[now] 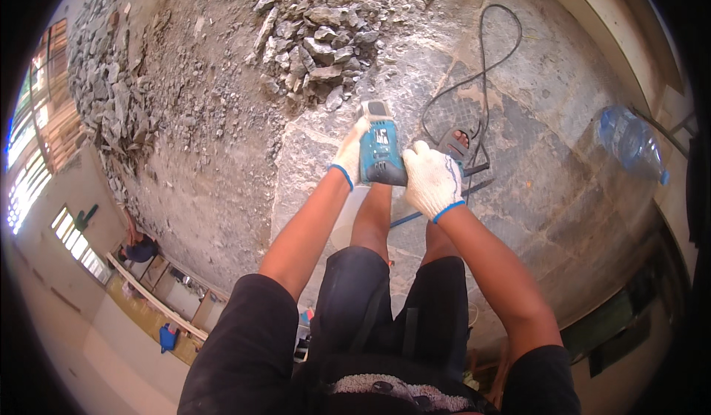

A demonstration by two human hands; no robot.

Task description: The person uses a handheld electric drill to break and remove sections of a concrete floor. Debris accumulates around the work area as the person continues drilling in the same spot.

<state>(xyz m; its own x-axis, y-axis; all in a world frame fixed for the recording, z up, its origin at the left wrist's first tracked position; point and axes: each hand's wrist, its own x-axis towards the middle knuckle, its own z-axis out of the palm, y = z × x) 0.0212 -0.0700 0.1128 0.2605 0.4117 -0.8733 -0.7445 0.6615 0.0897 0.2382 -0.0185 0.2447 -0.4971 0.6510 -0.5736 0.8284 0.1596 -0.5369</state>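
Note:
In front of my legs I hold a teal and black demolition hammer (381,148), with a grey metal front end. My left hand (350,155), in a white knit glove with a blue cuff, is closed around its left side. My right hand (432,181), gloved the same way, is closed at the rear right end, where the handle is mostly covered by the fingers. The tool's working tip cannot be made out. Just beyond it lies a heap of broken concrete chunks (322,44). My sandalled foot (457,139) shows past the right hand.
A black cable (483,52) loops over the cracked concrete floor (548,178). A large clear plastic bottle (629,139) lies at the right by the wall. Gravelly broken ground (215,118) and more rubble (111,96) spread leftward. Another person (139,249) is at the far left.

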